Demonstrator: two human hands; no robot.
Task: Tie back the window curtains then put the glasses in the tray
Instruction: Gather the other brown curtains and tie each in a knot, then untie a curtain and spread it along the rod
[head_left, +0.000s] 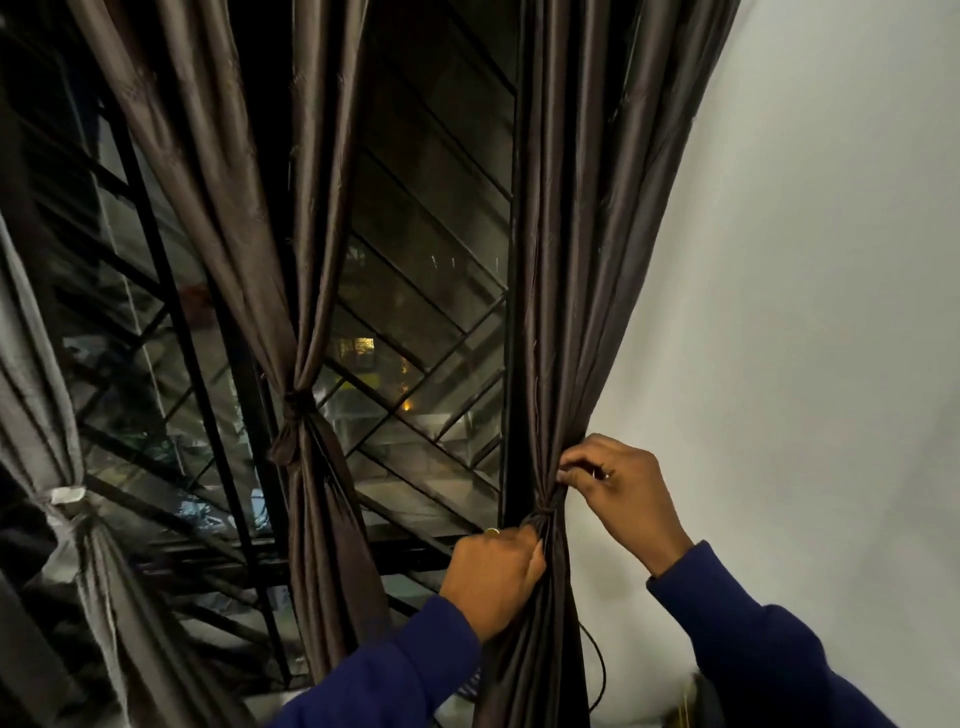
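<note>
The right curtain (571, 291), dark brown and shiny, hangs gathered beside the white wall. A dark tie band (545, 512) is wrapped round its waist. My left hand (493, 577) grips the bunched fabric just below the band. My right hand (618, 483) pinches the curtain's edge and the band just above it. The middle curtain (306, 312) is knotted at its waist (296, 410). A grey curtain (47, 415) at the far left is bound with a pale tie (65, 493). No glasses or tray are in view.
Behind the curtains is a window (426, 291) with black diagonal bars, dark outside with a few lights. A white wall (805, 312) fills the right side. A thin black cable (597, 670) hangs below the right curtain.
</note>
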